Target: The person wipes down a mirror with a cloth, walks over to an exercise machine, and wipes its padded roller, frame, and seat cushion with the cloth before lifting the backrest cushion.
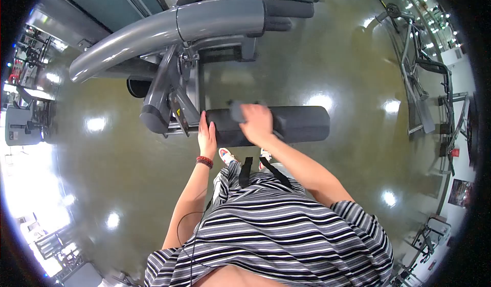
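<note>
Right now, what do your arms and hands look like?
The left hand and right hand are bare. A red-and-dark beaded bracelet circles the left wrist. The short, loose sleeves have black, white and grey stripes. A thin dark cable hangs by the left arm.

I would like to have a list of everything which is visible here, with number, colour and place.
long pad: one, black, under both hands
cloth: apparently one, grey, at right hand
near machine: one, grey, beyond the pad
floor: one, olive, all around
background machines: several, mostly grey or black, both sides
wall picture: one, dark, far right
shoes: two, whitish, multicoloured, below pad
straps: two, black, at waist
striped shirt: one, black-grey-white, on person
bracelet: one, red, left wrist
left hand: one, bare, pad's left end
right hand: one, bare, over pad
</note>
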Demonstrator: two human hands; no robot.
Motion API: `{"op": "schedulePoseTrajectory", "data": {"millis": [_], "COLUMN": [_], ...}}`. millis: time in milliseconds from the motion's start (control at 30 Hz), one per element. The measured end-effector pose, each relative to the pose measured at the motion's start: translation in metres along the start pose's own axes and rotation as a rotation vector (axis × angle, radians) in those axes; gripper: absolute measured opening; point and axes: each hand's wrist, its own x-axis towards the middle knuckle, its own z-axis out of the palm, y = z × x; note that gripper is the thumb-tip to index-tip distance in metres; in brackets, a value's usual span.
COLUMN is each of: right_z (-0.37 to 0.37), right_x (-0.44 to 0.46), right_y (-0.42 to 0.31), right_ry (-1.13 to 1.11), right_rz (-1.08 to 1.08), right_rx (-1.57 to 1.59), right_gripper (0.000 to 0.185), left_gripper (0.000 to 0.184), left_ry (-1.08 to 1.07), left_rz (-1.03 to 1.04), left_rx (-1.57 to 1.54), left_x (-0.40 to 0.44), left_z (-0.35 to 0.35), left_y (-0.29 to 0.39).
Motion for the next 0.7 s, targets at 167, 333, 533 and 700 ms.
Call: {"op": "schedulePoseTrajectory", "data": {"millis": [167,333,533,700], "right_z": [0.031,0.005,-0.06,-0.058], "right_x": [0.028,0.02,-0.015,-0.056], "right_y": [-0.059,0.0,0.127,0.222], "right_ry": [-0.156,-0.219,-0.048,0.26], "right_rz": [-0.101,0.026,0.395,0.375], "right_rx": [0.087,-0.034,-0.084,-0.132], "right_gripper": [0.058,0.041,0.023,0.026], "left_gripper": [0.047,0.045,0.054,0.04], "left_ry": [-0.017,-0.035,-0.095,-0.034], "left_rz": [-0.113,-0.109,-0.132,-0.097], "left_rx": [-0.077,-0.097,0.026,-0.007], "left_x": [-0.015,-0.011,0.028,0.024], "left_z": [0.001,-0.01,-0.005,0.006], "left_y": [-0.006,-0.011,-0.007,-0.013]}}
